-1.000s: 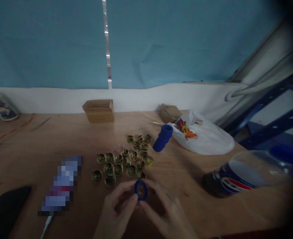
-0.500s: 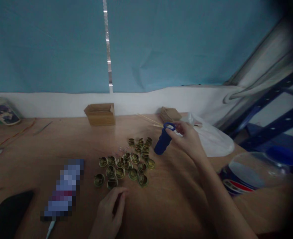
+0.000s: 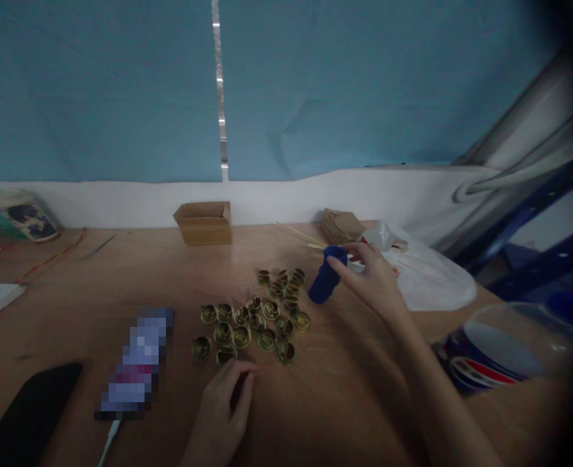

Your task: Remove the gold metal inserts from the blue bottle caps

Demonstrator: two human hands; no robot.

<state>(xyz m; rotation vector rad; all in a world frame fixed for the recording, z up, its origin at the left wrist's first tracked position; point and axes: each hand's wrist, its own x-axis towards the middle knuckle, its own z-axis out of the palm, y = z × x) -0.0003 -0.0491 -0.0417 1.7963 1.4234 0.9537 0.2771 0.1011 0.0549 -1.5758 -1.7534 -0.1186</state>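
A leaning stack of blue rings point(image 3: 326, 277) stands on the wooden table point(image 3: 121, 272), right of a cluster of several small brass-coloured caps point(image 3: 255, 318). My right hand point(image 3: 374, 275) reaches out to the stack's top, its fingertips pinched on the topmost blue ring. Near the table's front my left hand point(image 3: 225, 405) rests with its fingers loosely curled, just below the nearest caps, and nothing shows in it.
A small open cardboard box point(image 3: 203, 222) and a brown packet point(image 3: 341, 226) sit at the back by the white wall strip. A white plastic bag point(image 3: 427, 275) lies right of the stack, a cola bottle point(image 3: 495, 350) at the right edge. A black phone point(image 3: 26, 415) lies front left.
One second ago both hands held a blue ring near the table's front. My right hand carried it to the top of the blue stack, while my left hand stayed low by the caps.
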